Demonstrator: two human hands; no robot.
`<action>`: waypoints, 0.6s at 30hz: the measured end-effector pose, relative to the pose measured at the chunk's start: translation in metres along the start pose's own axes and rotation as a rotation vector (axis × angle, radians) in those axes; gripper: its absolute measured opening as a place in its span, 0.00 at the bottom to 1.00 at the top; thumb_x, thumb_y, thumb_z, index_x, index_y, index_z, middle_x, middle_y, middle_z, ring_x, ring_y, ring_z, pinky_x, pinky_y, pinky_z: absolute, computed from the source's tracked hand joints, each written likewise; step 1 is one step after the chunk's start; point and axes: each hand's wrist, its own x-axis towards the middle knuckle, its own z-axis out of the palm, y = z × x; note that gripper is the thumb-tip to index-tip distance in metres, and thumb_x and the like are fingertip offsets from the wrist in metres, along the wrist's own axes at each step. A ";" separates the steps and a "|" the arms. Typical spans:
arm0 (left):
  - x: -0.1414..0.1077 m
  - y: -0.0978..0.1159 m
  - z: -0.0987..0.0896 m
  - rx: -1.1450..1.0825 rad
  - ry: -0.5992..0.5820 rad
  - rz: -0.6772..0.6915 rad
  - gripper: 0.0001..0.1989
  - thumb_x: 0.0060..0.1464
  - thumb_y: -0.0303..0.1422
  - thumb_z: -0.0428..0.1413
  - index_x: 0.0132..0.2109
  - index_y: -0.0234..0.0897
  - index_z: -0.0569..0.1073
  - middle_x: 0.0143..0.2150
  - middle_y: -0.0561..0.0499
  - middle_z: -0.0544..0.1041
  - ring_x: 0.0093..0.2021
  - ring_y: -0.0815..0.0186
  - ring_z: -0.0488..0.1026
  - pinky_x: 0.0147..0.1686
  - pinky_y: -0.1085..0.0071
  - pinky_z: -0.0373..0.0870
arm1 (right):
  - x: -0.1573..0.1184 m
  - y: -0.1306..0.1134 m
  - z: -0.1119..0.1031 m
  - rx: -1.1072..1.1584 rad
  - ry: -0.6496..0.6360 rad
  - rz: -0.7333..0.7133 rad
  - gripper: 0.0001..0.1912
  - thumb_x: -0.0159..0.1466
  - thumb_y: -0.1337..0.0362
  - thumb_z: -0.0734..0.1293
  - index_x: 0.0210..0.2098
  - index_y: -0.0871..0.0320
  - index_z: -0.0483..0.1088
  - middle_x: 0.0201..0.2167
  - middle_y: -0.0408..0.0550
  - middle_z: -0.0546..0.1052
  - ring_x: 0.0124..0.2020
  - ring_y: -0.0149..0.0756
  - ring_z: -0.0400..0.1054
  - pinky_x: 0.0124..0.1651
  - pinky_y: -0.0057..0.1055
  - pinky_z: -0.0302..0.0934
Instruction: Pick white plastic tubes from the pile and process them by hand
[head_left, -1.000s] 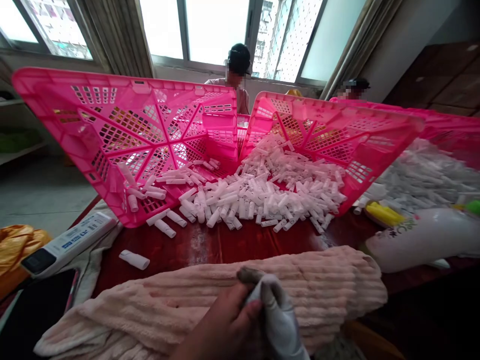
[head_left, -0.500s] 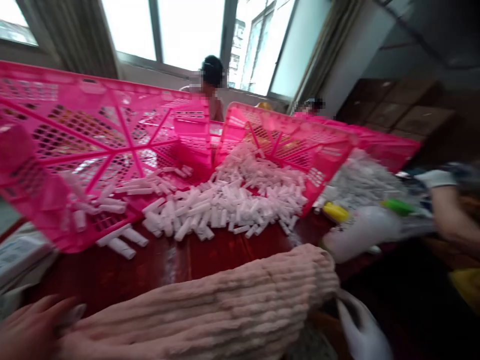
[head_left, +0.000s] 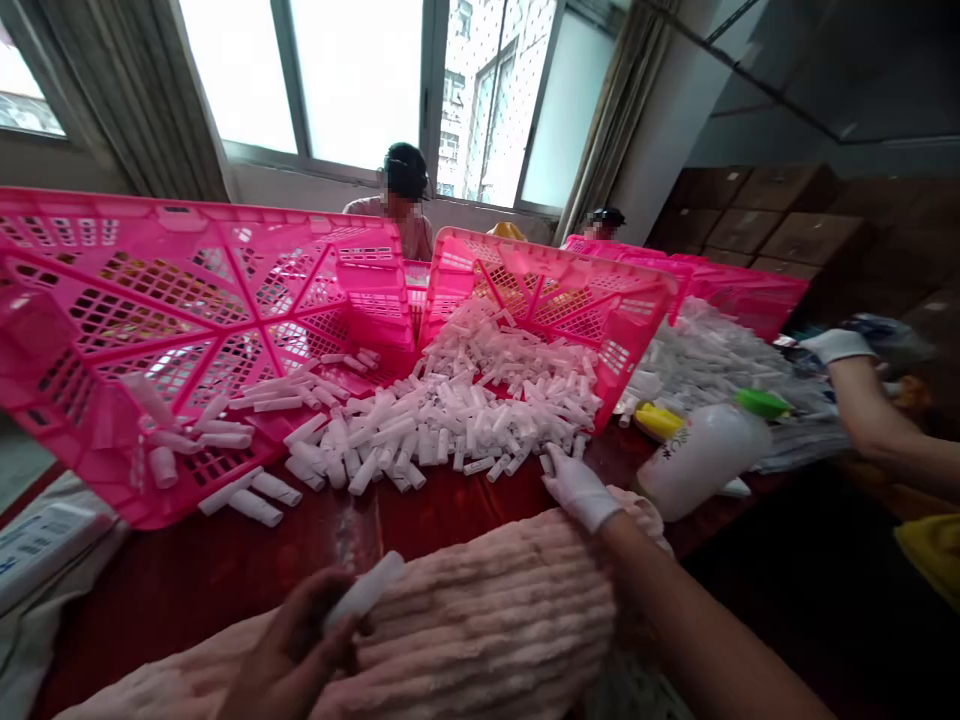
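My left hand (head_left: 304, 640), bare, is closed round a white tube (head_left: 367, 588) whose end points up and to the right. It hovers above a pink ribbed plush cloth (head_left: 480, 610). My right hand (head_left: 581, 492) wears a white glove and reaches to the front edge of a heap of white tubes (head_left: 442, 415). Its fingertips are closed on one small tube (head_left: 547, 464) there. The heap spills from a tipped pink basket (head_left: 547, 275) onto the dark red table (head_left: 450, 510). A second pink basket (head_left: 247, 330), at left, has several more tubes in it.
A white bottle with a green cap (head_left: 705, 455) lies on its side at right, near a yellow object (head_left: 658, 420). Behind it is a pile of clear plastic pieces (head_left: 712, 350). A co-worker's gloved hand (head_left: 840, 345) works there. A white box (head_left: 49, 545) lies at left.
My right hand has moved from the lower edge up to the heap. My left hand has come in from the lower left and now shows a tube in it. The view has shifted slightly.
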 end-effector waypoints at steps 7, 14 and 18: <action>-0.011 -0.002 0.042 -0.122 -0.248 -0.036 0.28 0.46 0.52 0.59 0.48 0.38 0.77 0.31 0.50 0.79 0.31 0.62 0.75 0.35 0.67 0.75 | -0.104 -0.066 0.020 0.975 -0.201 -0.307 0.25 0.66 0.52 0.66 0.51 0.56 0.50 0.30 0.43 0.66 0.19 0.31 0.59 0.16 0.15 0.51; -0.020 -0.010 0.056 -0.178 -0.371 -0.042 0.26 0.52 0.51 0.56 0.51 0.39 0.74 0.26 0.54 0.74 0.26 0.68 0.71 0.29 0.72 0.71 | -0.149 -0.108 0.076 1.389 -0.177 -0.445 0.18 0.70 0.53 0.72 0.35 0.60 0.67 0.33 0.46 0.67 0.35 0.35 0.64 0.40 0.21 0.63; -0.025 -0.015 0.064 -0.041 -0.281 0.063 0.27 0.51 0.52 0.56 0.52 0.39 0.74 0.33 0.50 0.78 0.32 0.64 0.74 0.36 0.70 0.72 | -0.162 -0.097 0.085 1.447 -0.349 -0.287 0.24 0.74 0.44 0.66 0.40 0.61 0.73 0.37 0.51 0.69 0.38 0.39 0.66 0.38 0.22 0.65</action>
